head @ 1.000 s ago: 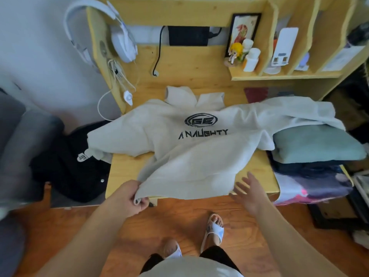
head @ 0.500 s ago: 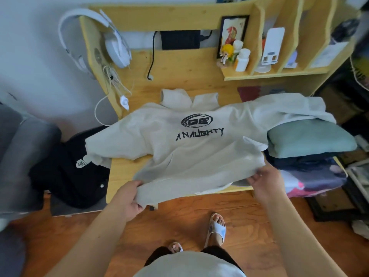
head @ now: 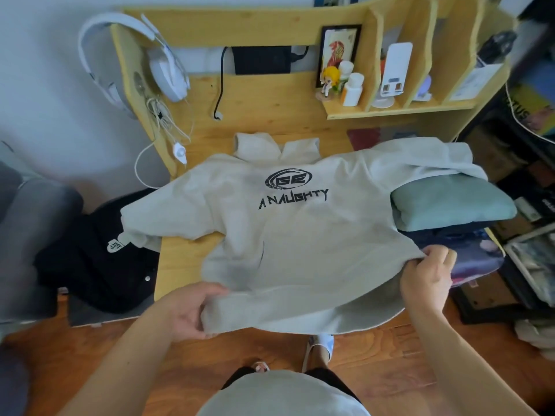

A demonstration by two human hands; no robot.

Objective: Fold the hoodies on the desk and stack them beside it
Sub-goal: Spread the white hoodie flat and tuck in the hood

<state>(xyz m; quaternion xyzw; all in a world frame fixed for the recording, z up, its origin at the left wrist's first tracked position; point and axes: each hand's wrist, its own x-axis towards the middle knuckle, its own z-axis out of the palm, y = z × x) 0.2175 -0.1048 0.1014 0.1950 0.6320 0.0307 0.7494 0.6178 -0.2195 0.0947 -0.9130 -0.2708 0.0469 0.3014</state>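
Now we hold the cream hoodie (head: 300, 235) by its bottom hem with both hands. Our left hand (head: 186, 310) has its fingers (head: 210, 291) curled over the left corner of the hem, with the thumb below the cloth, so the corner is pinched near the front edge of the table (head: 180, 259). Our right hand (head: 426, 277) grips the right corner of the hem; its fingers (head: 438, 253) are closed around a bunch of cloth, a little higher and farther from us than the left hand. Between the two hands the hem hangs in a loose curve, just past the front edge of the table.

From the hands, the hoodie stretches away from us across the table. Its long axis goes from the hem near us to the hood (head: 270, 145) at the far side, so the hood points to the back of the table. The printed logo faces up. The left sleeve (head: 156, 217) goes out over the left edge of the table, and the right sleeve (head: 420, 154) lies over a green folded garment (head: 450, 205) that sits on top of a stack at the right side.

At the left of the table, lower, a black garment (head: 96, 259) lies on a dark seat. White headphones (head: 135, 55) hang on the left corner of the table's upper frame, and a small shelf (head: 390, 109) behind carries bottles and a picture.
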